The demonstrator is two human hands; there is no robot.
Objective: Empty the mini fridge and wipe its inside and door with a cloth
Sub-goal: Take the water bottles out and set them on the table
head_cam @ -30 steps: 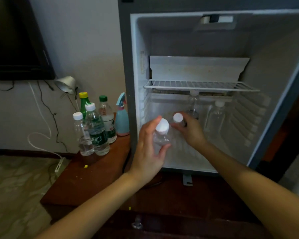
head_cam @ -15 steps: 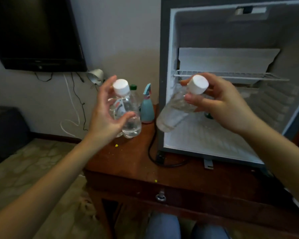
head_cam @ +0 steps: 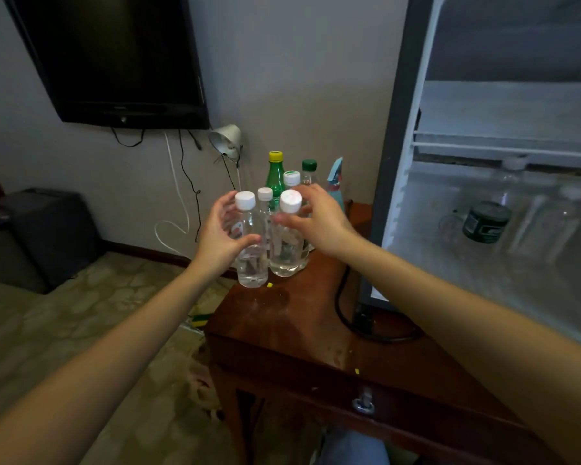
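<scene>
My left hand [head_cam: 220,236] curls round left water bottle [head_cam: 250,263], right hand [head_cam: 319,223] round right water bottle [head_cam: 285,253], at wooden table [head_cam: 299,323] left of open mini fridge [head_cam: 396,162]. Dark jar [head_cam: 487,222], clear bottles [head_cam: 514,189] inside, uncleared; wiping not begun.

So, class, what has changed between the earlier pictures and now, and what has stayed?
The left hand and right hand carried the left bottle and right bottle out of the fridge, leftward, down to the table, still gripping. Green bottle and spray bottle stayed put.
</scene>
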